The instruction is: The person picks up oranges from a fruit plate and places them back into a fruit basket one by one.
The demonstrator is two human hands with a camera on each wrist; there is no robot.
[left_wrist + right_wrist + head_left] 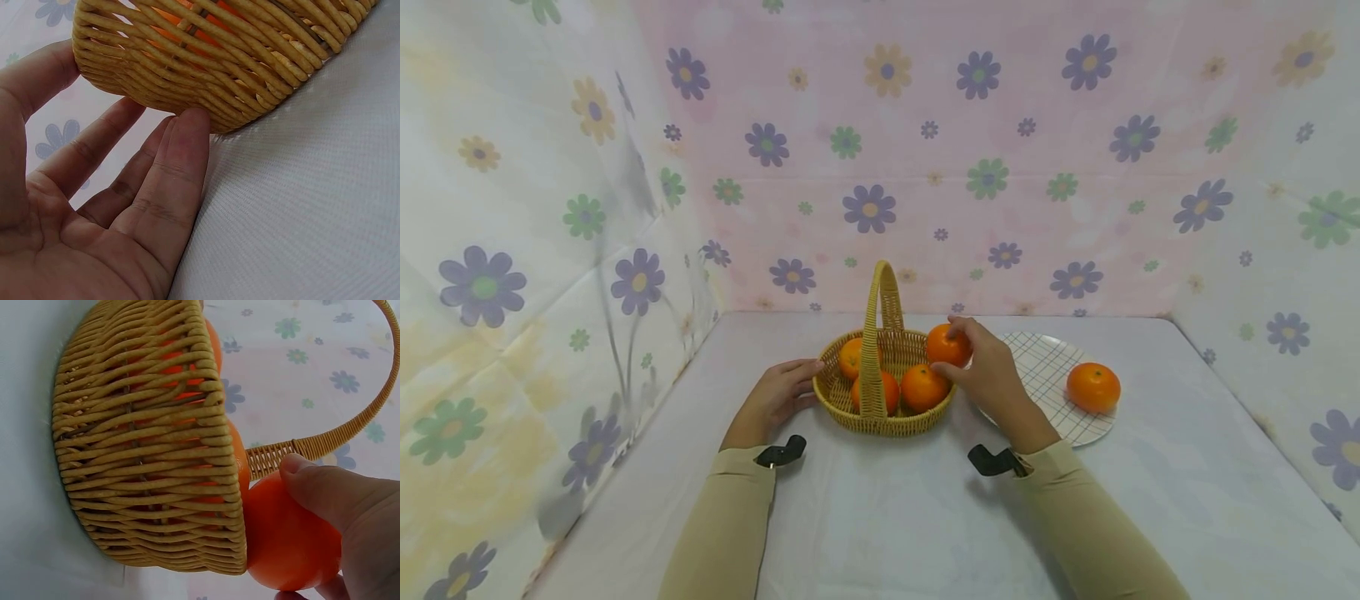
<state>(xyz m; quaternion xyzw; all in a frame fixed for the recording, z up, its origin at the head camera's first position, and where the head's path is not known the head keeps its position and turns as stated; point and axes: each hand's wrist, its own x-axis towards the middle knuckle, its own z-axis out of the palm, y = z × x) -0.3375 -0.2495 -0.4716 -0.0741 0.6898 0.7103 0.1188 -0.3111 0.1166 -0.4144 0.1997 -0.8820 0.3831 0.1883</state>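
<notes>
A yellow wicker basket with a tall arched handle holds several oranges, among them one orange near its right front. My left hand touches the basket's left side from outside; in the left wrist view, its extended fingers meet the woven wall. At the basket's right rim, my right hand grips another orange between thumb and fingers. The right wrist view has this held orange right at the rim, with the thumb across it; most other fingers are hidden.
Right of the basket lies a white plate with a grid pattern, partly behind my right forearm. One orange sits on its right side. A white cloth covers the table, and flowered cloth walls enclose the back and sides.
</notes>
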